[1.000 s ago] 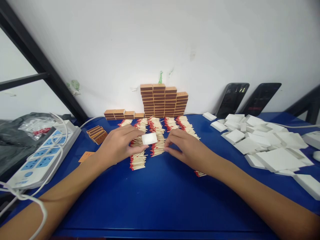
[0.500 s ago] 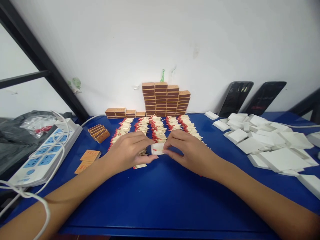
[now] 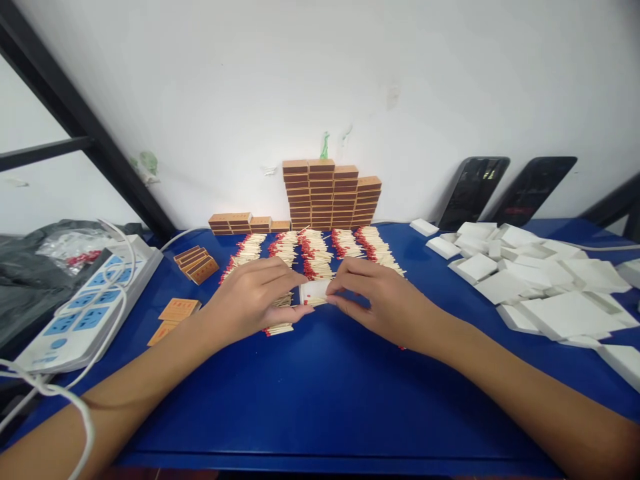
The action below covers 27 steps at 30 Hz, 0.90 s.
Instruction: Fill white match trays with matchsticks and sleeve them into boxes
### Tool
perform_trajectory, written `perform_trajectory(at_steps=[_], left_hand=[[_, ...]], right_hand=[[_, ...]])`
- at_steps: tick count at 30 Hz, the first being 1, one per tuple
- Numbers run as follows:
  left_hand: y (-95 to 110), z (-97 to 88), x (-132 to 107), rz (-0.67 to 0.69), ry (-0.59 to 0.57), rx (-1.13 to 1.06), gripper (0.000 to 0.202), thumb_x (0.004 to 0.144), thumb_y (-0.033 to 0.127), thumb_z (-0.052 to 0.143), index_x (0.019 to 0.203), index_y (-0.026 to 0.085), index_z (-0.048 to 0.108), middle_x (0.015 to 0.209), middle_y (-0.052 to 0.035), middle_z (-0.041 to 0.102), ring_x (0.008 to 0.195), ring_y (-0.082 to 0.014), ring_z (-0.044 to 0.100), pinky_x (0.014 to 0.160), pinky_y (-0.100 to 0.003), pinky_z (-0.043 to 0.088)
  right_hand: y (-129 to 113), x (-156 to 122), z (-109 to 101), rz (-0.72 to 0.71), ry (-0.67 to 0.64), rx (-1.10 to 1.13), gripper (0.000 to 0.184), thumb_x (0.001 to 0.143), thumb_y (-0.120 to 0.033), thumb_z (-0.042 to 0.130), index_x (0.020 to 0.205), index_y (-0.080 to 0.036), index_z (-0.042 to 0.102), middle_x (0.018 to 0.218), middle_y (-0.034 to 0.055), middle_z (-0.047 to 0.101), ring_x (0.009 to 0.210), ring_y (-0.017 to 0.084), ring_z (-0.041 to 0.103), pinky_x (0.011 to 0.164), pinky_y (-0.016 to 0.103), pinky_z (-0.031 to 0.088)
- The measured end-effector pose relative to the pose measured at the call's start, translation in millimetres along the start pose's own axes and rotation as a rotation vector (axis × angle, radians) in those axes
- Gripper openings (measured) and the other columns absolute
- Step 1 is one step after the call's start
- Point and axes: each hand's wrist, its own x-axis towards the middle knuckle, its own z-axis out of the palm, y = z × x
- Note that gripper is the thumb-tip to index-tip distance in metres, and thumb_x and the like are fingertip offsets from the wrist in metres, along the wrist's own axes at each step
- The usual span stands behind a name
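A small white matchbox tray (image 3: pixel 314 291) is held just above the table between my two hands. My left hand (image 3: pixel 263 293) grips its left end, thumb at the near edge and fingers at the far edge. A few red-tipped matches lie in the tray, heads to the left. At the right end, my right hand (image 3: pixel 375 300) has thumb and forefinger pinched on the matches' plain ends, touching or very near the tray wall. Behind the hands spread rows of loose matches (image 3: pixel 315 257), partly hidden by my fingers.
Closed matchboxes (image 3: pixel 323 200) stand stacked against the wall. White empty trays (image 3: pixel 545 280) are heaped on the right, before two phones (image 3: pixel 473 193). On the left lie matchbox sleeves (image 3: pixel 179 309), a power strip (image 3: pixel 85 307) with cables, and a dark plastic bag (image 3: pixel 30 280).
The tray has tilted slightly and shifted a little left and up in the view. Both hands keep nearly the same grip. The view itself has moved slightly.
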Motion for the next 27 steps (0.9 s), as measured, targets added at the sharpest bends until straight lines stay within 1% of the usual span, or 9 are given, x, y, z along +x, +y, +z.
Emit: perform_trajectory(at_steps=[4, 6, 9, 15, 19, 22, 24, 27], left_hand=[[2.5, 0.3, 1.2, -0.005, -0.034, -0.04, 0.029, 0.099, 0.036, 0.076, 0.116, 0.014, 0.069, 0.095, -0.0093, 0.078, 0.082, -0.02, 0.074, 0.076, -0.034, 0.062], [3.6, 1.0, 1.7, 0.004, -0.023, -0.043, 0.029, 0.099, 0.036, 0.076, 0.115, 0.014, 0.069, 0.094, -0.0092, 0.078, 0.081, -0.02, 0.074, 0.076, -0.033, 0.062], [4.7, 1.5, 2.4, 0.016, -0.007, -0.045, 0.028, 0.099, 0.037, 0.076, 0.114, 0.014, 0.069, 0.094, -0.0093, 0.078, 0.081, -0.0204, 0.074, 0.076, -0.034, 0.062], [4.8, 0.5, 2.4, -0.005, -0.017, -0.061, 0.027, 0.098, 0.036, 0.076, 0.112, 0.014, 0.07, 0.094, -0.0096, 0.079, 0.081, -0.0208, 0.075, 0.076, -0.034, 0.063], [4.0, 0.9, 1.5, -0.009, -0.026, -0.061, 0.028, 0.098, 0.037, 0.077, 0.113, 0.014, 0.07, 0.094, -0.0102, 0.078, 0.082, -0.021, 0.075, 0.076, -0.034, 0.062], [5.3, 0.9, 1.8, 0.006, -0.026, -0.076, 0.032, 0.097, 0.038, 0.078, 0.115, 0.013, 0.069, 0.094, -0.0103, 0.078, 0.082, -0.0214, 0.075, 0.075, -0.034, 0.062], [6.5, 0.7, 2.4, 0.017, -0.024, -0.078, 0.032, 0.098, 0.039, 0.077, 0.115, 0.013, 0.068, 0.094, -0.0101, 0.079, 0.082, -0.0213, 0.075, 0.076, -0.035, 0.062], [7.2, 0.2, 3.0, 0.024, -0.017, -0.064, 0.032, 0.098, 0.038, 0.078, 0.115, 0.013, 0.069, 0.095, -0.0103, 0.079, 0.083, -0.0214, 0.075, 0.077, -0.035, 0.063]], right_hand=[[-3.5, -0.6, 3.1, 0.044, -0.071, 0.005, 0.012, 0.104, -0.018, 0.061, 0.102, -0.017, 0.073, 0.1, 0.0068, 0.068, 0.083, 0.017, 0.065, 0.073, 0.031, 0.051], [-5.8, -0.7, 3.1, 0.067, -0.098, 0.014, 0.013, 0.105, -0.02, 0.061, 0.104, -0.018, 0.074, 0.101, 0.0066, 0.068, 0.083, 0.017, 0.066, 0.073, 0.031, 0.051], [-9.8, -0.7, 0.3, 0.097, -0.12, 0.039, 0.013, 0.105, -0.022, 0.062, 0.102, -0.018, 0.074, 0.1, 0.006, 0.068, 0.083, 0.017, 0.066, 0.073, 0.031, 0.051], [-14.8, -0.2, -5.7, 0.136, -0.158, 0.088, 0.009, 0.101, -0.018, 0.065, 0.1, -0.02, 0.073, 0.098, 0.0038, 0.066, 0.079, 0.015, 0.063, 0.069, 0.03, 0.048], [-14.4, 1.0, -6.4, 0.16, -0.147, 0.12, 0.007, 0.101, -0.02, 0.066, 0.097, -0.02, 0.072, 0.097, 0.0027, 0.066, 0.078, 0.014, 0.062, 0.07, 0.029, 0.047], [-13.1, 1.2, -5.2, 0.168, -0.111, 0.141, 0.006, 0.1, -0.017, 0.067, 0.097, -0.021, 0.072, 0.096, 0.0022, 0.065, 0.079, 0.014, 0.062, 0.071, 0.029, 0.047], [-11.9, 0.8, -3.1, 0.149, -0.084, 0.134, 0.007, 0.1, -0.016, 0.067, 0.099, -0.02, 0.072, 0.098, 0.0028, 0.065, 0.078, 0.014, 0.061, 0.07, 0.028, 0.047], [-10.2, -0.4, -0.5, 0.109, -0.06, 0.125, 0.008, 0.102, -0.017, 0.065, 0.102, -0.02, 0.073, 0.099, 0.0039, 0.065, 0.076, 0.014, 0.06, 0.069, 0.029, 0.047]])
